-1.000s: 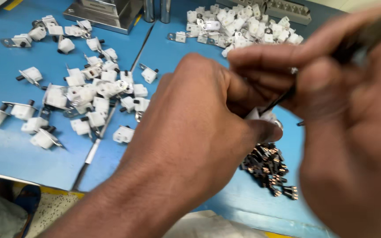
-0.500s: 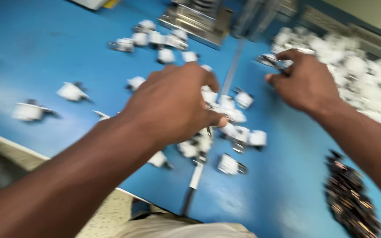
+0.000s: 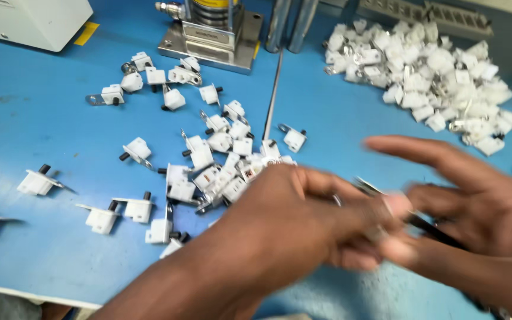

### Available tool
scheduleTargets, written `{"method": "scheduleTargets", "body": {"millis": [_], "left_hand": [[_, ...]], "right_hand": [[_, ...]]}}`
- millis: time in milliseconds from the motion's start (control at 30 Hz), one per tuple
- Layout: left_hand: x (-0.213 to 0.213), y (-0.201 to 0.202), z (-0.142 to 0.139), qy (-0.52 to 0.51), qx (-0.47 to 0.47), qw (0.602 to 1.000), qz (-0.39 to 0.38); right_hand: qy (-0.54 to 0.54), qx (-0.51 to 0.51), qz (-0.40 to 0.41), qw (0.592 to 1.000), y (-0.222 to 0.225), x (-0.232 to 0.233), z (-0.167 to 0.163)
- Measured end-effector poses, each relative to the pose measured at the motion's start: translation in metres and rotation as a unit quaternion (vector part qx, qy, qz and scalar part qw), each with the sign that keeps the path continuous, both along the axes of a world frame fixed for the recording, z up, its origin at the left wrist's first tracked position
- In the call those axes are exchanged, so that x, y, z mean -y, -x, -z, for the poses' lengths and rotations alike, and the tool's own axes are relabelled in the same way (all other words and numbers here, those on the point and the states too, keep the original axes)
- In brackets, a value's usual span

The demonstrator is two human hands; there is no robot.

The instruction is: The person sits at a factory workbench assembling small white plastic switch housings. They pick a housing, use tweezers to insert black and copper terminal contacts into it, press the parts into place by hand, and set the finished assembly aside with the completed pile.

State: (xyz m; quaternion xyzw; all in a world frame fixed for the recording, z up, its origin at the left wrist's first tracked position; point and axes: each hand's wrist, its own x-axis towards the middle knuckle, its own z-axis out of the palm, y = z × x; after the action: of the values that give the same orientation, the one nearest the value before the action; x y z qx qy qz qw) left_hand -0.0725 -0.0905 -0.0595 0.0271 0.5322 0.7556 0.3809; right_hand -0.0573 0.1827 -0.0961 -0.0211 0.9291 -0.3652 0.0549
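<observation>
Left hand [image 3: 303, 219] curled, blurred, fingertips meeting right hand [image 3: 475, 213]; grip contents unclear. Right hand half open, pinching thin dark tool [image 3: 428, 228]. Both just right of scattered white switches [image 3: 220, 172] on blue surface [image 3: 42, 118].

Surface [image 3: 42, 118]: smooth matt blue, lightly scuffed. Small parts [image 3: 208, 172]: white matt plastic bodies, black plastic plungers, bright metal tabs. Press base [image 3: 211, 38]: brushed bare metal. Thin tool [image 3: 428, 228]: dark metal, slightly glossy.

A blue tabletop [image 3: 42, 118] fills the view, evenly lit. A steel press base [image 3: 211, 37] and white housing [image 3: 31, 21] stand at its far edge.
</observation>
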Motion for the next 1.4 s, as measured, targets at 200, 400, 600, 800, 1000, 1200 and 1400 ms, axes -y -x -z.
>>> {"method": "scheduleTargets", "body": {"millis": [200,400,600,800,1000,1200,1400], "left_hand": [[-0.033,-0.038,0.009,-0.005,0.030,1.000,-0.003],[-0.084,-0.051,-0.002,0.089,-0.058,0.992,-0.066],[-0.126,-0.057,-0.013,0.138,-0.228,0.954,-0.137],[-0.121,-0.059,-0.035,0.301,-0.256,0.906,-0.152],[-0.085,-0.053,-0.042,0.274,-0.323,0.902,-0.085],[-0.044,-0.044,-0.033,0.256,-0.319,0.912,-0.035],[-0.019,-0.036,-0.030,0.235,-0.311,0.920,-0.031]], "right_hand": [[-0.180,0.022,0.137,0.974,0.018,-0.062,0.001],[-0.203,0.071,0.074,0.974,0.034,-0.083,0.002],[-0.131,0.073,0.133,0.980,0.021,-0.068,-0.020],[0.261,0.040,0.069,0.962,-0.005,-0.081,-0.062],[0.081,0.082,0.180,0.977,-0.031,-0.044,-0.074],[0.152,0.144,0.227,0.951,-0.047,0.028,-0.092],[0.184,0.060,0.234,0.953,-0.065,0.031,-0.074]]}}
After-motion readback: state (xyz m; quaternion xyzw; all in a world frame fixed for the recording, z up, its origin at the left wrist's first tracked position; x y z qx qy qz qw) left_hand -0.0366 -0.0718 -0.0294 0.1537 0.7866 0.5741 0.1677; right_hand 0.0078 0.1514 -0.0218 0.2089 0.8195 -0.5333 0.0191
